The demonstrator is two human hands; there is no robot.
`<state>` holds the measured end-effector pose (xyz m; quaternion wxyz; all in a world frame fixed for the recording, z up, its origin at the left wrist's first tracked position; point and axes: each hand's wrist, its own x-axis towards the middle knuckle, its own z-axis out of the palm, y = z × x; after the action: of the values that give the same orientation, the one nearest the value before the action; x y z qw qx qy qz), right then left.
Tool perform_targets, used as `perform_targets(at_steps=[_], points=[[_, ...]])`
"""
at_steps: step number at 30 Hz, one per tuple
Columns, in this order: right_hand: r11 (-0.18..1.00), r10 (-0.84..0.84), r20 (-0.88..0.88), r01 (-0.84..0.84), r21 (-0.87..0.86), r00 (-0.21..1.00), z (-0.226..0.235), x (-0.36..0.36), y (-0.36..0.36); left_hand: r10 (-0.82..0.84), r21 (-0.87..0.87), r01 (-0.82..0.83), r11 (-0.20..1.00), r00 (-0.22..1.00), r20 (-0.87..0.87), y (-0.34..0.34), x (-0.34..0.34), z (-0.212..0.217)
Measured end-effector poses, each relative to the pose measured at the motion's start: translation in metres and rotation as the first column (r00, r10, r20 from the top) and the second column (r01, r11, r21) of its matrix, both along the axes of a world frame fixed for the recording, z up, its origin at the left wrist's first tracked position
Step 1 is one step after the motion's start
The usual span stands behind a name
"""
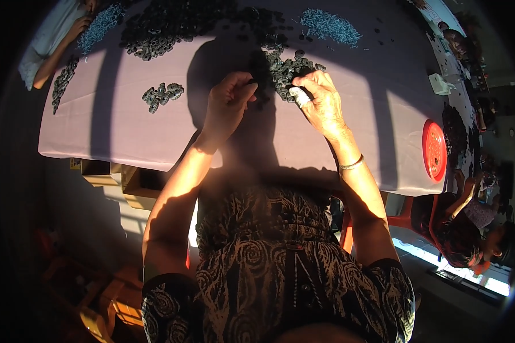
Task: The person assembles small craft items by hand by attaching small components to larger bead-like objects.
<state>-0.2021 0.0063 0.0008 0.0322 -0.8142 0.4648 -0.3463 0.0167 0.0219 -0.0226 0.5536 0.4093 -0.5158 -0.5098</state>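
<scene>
My left hand is raised above the cloth-covered table, thumb and fingers pinched together. Whatever sits between its fingertips is lost in shadow. My right hand is at the near right edge of a heap of small black parts, its fingertips pressed together too. A white wrapping covers one of its digits, and I cannot make out what it grips. Left of my left hand lies a smaller cluster of similar black parts, looking like small moulded pieces with holes.
A large mound of black parts lies farther back. Two piles of thin bluish pieces, one right and one left, flank it. Beside the left pile is another person's arm. A red round tray rests at the table's right edge.
</scene>
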Motion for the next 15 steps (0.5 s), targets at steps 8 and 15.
perform_targets(at_steps=[8,15], points=[[0.964,-0.213,0.336,0.142,0.225,0.917,0.01,-0.013,-0.004,0.006,-0.017,-0.006,1.0,1.0,0.004,0.0,-0.001,0.0],[0.997,-0.045,0.061,0.042,0.059,0.997,0.012,0.01,-0.01,0.019,-0.045,-0.016,0.999,0.998,0.056,-0.002,-0.001,0.0]])
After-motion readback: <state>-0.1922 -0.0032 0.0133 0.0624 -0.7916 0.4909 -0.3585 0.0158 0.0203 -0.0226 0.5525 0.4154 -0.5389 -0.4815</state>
